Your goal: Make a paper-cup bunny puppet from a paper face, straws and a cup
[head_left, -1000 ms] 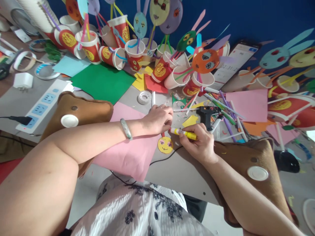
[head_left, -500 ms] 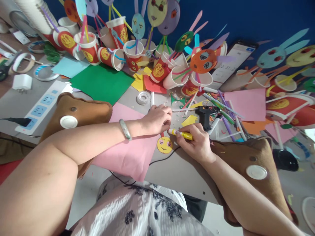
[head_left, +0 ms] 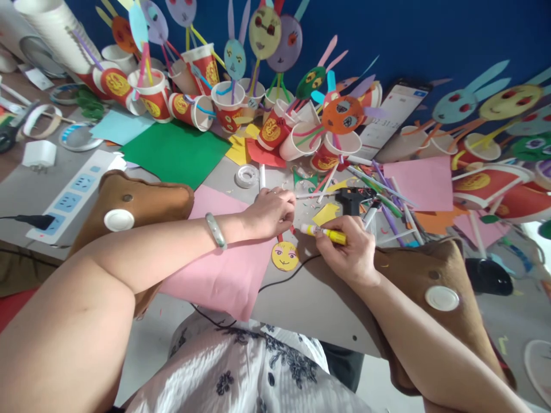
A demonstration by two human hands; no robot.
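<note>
A round yellow paper face (head_left: 284,256) with drawn eyes and a mouth lies on the grey table (head_left: 310,298), with small red paper pieces at its top edge. My left hand (head_left: 271,211) rests just above it, fingers curled and pinched at that top edge. My right hand (head_left: 346,249) is closed on a yellow marker (head_left: 323,232), whose tip points left toward the left hand's fingertips. A pink paper sheet (head_left: 224,269) lies under my left forearm.
Red paper cups (head_left: 152,94) holding paper bunny faces on straws crowd the far side. A green sheet (head_left: 178,150), tape roll (head_left: 247,175), black glue gun (head_left: 350,201), loose straws (head_left: 387,198), a phone (head_left: 394,117) and a power strip (head_left: 71,192) surround the work spot. Brown arm cushions (head_left: 138,201) sit at both elbows.
My head has tipped slightly, shifting the scene down and left. Both hands stay by the yellow face; the marker has moved a little to the right.
</note>
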